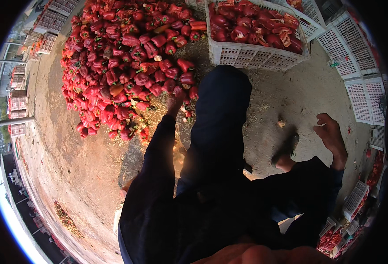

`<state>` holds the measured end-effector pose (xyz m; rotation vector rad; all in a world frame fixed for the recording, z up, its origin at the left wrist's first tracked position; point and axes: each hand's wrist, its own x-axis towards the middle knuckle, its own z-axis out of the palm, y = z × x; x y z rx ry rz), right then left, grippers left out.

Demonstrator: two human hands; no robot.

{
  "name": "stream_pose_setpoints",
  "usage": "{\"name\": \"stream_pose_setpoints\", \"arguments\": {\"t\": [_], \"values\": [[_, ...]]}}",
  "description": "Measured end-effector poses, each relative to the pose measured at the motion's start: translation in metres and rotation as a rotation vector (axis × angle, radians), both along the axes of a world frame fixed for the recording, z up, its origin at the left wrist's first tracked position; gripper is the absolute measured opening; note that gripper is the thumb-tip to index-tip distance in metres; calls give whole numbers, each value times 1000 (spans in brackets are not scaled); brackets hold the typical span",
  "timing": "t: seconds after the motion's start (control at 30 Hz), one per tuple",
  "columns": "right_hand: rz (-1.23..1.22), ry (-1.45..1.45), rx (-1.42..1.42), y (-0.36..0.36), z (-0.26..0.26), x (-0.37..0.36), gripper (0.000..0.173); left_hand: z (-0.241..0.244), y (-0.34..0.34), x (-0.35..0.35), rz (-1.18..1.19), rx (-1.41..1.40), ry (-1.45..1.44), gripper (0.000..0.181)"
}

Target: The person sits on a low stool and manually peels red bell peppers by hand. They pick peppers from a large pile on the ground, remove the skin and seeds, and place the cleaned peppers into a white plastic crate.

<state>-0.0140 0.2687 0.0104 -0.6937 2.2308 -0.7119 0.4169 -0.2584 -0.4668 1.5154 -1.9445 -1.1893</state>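
Note:
My left hand (175, 100) reaches down to the near edge of a large heap of red bell peppers (114, 74) on the ground. Its fingers are against the peppers there, and whether they grip one is hard to make out. Out to the right, my right hand (330, 133) hangs above the concrete floor with fingers bent and apart, holding nothing visible. Beyond my knee stands a white plastic crate (258, 56), filled with red peppers (246, 24), several of them broken open to show pale insides.
Pepper seeds and scraps (157, 114) litter the concrete floor (270, 89) beside the heap. White slatted crates (340, 46) line the right side. More stacked crates (17, 102) stand far left. A foot in a sandal (285, 161) is below my right arm.

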Motion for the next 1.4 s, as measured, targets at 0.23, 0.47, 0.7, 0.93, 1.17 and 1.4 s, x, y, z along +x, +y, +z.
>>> {"name": "stream_pose_setpoints", "arguments": {"t": [0.23,0.47,0.7,0.93,1.17,1.4], "values": [[-117,168,132,46,10,16,38,40,5,-100,-205,88,-183,36],[119,278,-2,42,14,19,51,54,-22,-126,-69,453,127,32],[271,321,-346,84,30,30,37,174,-14,-178,-140,692,436,30],[90,492,-179,51,39,19,45,387,65,-303,-695,597,610,31],[-315,169,-554,22,59,15,41,519,208,-415,-1291,220,509,39],[-245,20,-981,6,55,-5,43,534,295,-421,-1561,518,557,60]]}}
